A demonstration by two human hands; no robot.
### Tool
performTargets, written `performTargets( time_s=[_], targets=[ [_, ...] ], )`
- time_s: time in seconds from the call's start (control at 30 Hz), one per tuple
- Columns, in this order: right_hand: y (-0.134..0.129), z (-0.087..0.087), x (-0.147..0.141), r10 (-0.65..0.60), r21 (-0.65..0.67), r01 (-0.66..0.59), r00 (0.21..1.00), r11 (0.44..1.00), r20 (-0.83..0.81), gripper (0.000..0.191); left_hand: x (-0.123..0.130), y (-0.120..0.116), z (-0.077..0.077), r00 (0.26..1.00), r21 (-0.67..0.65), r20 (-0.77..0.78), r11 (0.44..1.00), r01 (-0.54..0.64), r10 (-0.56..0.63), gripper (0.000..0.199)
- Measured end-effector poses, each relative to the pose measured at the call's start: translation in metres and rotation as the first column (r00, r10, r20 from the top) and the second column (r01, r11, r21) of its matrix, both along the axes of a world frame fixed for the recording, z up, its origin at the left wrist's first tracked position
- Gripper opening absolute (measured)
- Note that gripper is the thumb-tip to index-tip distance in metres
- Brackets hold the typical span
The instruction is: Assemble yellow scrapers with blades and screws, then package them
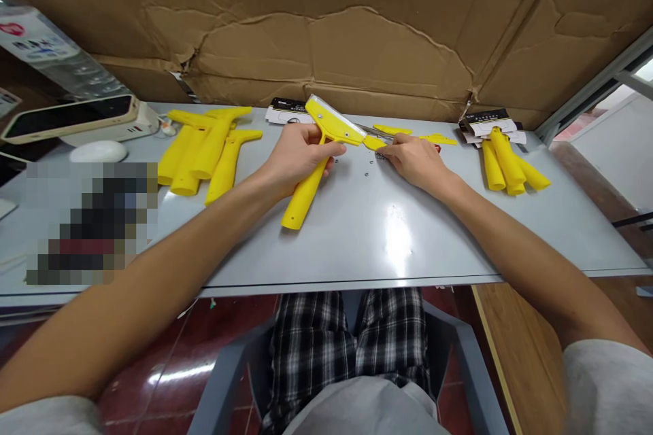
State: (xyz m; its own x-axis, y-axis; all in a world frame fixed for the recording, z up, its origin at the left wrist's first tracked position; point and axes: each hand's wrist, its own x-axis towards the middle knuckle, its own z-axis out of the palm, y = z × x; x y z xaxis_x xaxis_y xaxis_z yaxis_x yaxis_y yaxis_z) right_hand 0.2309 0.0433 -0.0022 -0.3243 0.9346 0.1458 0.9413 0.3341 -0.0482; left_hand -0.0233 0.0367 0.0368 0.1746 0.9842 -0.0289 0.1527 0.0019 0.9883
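Observation:
A yellow scraper (334,124) with a metal strip along its head is gripped near the neck by my left hand (305,153). Its round handle points down toward the table's front edge. My right hand (412,158) is closed, fingers pressed together beside a small yellow piece (375,143) near the right end of the scraper head; whatever its fingertips hold is hidden. Several tiny metal parts (372,162) lie on the grey table (347,238) between the hands. Flat yellow pieces (439,140) rest behind my right hand.
Several yellow handles (211,146) are piled at the left, and more yellow handles (507,160) lean on black-and-white cards (487,124) at the right. A phone (69,119), a white mouse (98,151) and a plastic bottle (61,47) stand far left. Cardboard (337,47) rises behind.

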Motion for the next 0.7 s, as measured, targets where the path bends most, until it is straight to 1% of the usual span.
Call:
performTargets(
  time_s=[0.1,0.17,0.33,0.4,0.7],
  targets=[
    [-0.001,0.004,-0.001,-0.037,0.019,0.038,0.999,0.999,-0.026,0.044,0.0,0.0,-0.001,1.0,0.015,-0.008,1.0,0.013,-0.013,0.019],
    [-0.002,0.007,-0.002,-0.041,0.014,0.042,0.999,0.999,-0.029,0.042,-0.001,0.001,-0.001,0.998,0.021,-0.038,0.999,0.041,-0.04,0.017],
    [-0.004,0.013,-0.001,-0.017,-0.016,0.017,1.0,1.0,0.017,0.034,-0.003,-0.002,-0.002,0.964,0.005,-0.153,0.976,0.219,-0.215,0.013],
    [-0.004,0.015,-0.001,-0.014,-0.024,0.015,0.999,1.0,0.042,0.032,-0.003,-0.003,-0.002,0.95,-0.003,-0.189,0.967,0.254,-0.25,0.014],
    [-0.004,0.016,-0.001,-0.002,-0.022,0.002,1.0,1.0,0.027,0.026,-0.001,-0.006,0.002,0.937,-0.018,-0.256,0.97,0.242,-0.239,0.015]
  ],
)
